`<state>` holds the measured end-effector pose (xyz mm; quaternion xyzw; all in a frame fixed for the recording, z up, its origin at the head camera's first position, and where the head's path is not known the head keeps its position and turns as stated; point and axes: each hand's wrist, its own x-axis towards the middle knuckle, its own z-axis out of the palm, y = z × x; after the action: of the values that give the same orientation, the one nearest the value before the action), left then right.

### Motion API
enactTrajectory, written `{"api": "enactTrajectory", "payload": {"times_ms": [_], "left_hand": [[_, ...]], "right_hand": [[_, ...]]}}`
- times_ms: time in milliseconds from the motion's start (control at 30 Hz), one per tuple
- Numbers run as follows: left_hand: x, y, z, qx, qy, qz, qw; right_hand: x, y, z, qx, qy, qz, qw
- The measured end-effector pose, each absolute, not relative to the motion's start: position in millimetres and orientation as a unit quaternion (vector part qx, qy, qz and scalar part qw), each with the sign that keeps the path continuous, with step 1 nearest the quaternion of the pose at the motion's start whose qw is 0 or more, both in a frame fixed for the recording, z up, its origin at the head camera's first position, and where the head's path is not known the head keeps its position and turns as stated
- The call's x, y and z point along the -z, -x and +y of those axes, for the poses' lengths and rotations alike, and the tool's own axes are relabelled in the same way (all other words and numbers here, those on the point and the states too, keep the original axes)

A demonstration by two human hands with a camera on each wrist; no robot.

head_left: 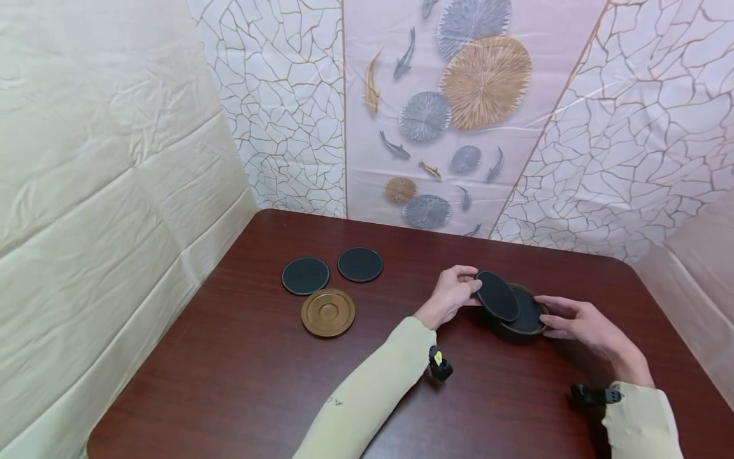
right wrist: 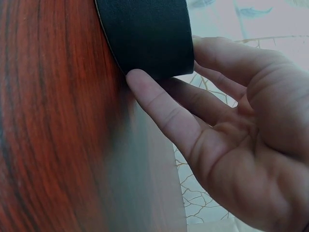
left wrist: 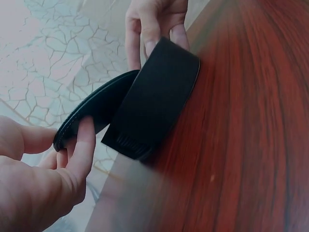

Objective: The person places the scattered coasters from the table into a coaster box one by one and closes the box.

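My left hand (head_left: 452,294) pinches the edge of a round black coaster (head_left: 497,296) between thumb and fingers. That coaster is tilted over the left side of a low round black coaster holder (head_left: 527,312), overlapping its rim. Inside the holder a flat dark surface shows. With its thumb near the top edge and fingertips against the side wall, my right hand (head_left: 587,325) holds the holder from the right. In the left wrist view the coaster's stitched edge (left wrist: 79,112) is visible, and the holder's smooth outer wall (left wrist: 157,96) stands on the table.
Two more black coasters (head_left: 306,275) (head_left: 360,264) lie flat toward the back left of the dark red wooden table (head_left: 275,389). Just in front of them is a brown round dish (head_left: 328,313) with a ringed centre. Patterned cloth (head_left: 287,115) hangs behind the table.
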<state>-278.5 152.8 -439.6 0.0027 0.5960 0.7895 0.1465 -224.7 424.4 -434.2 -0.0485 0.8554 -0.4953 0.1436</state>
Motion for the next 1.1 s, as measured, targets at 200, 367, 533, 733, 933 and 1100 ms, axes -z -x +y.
{"api": "enactTrajectory", "payload": {"times_ms": [200, 367, 533, 733, 933, 1100], "left_hand": [[438, 273, 162, -0.785, 0.001, 0.599, 0.160], [437, 269, 165, -0.766, -0.009, 0.620, 0.169], [435, 266, 167, -0.721, -0.028, 0.674, 0.157], [432, 265, 166, -0.638, -0.049, 0.755, 0.141], [431, 266, 167, -0.585, -0.077, 0.796, 0.137], [431, 266, 166, -0.546, -0.087, 0.823, 0.130]], "right_hand": [[435, 224, 424, 0.495, 0.052, 0.855, 0.141], [436, 224, 424, 0.499, 0.050, 0.854, 0.140], [436, 225, 424, 0.500, 0.051, 0.853, 0.140], [435, 224, 425, 0.501, 0.049, 0.852, 0.140], [435, 224, 425, 0.508, 0.042, 0.848, 0.144], [434, 223, 425, 0.513, 0.040, 0.845, 0.146]]}}
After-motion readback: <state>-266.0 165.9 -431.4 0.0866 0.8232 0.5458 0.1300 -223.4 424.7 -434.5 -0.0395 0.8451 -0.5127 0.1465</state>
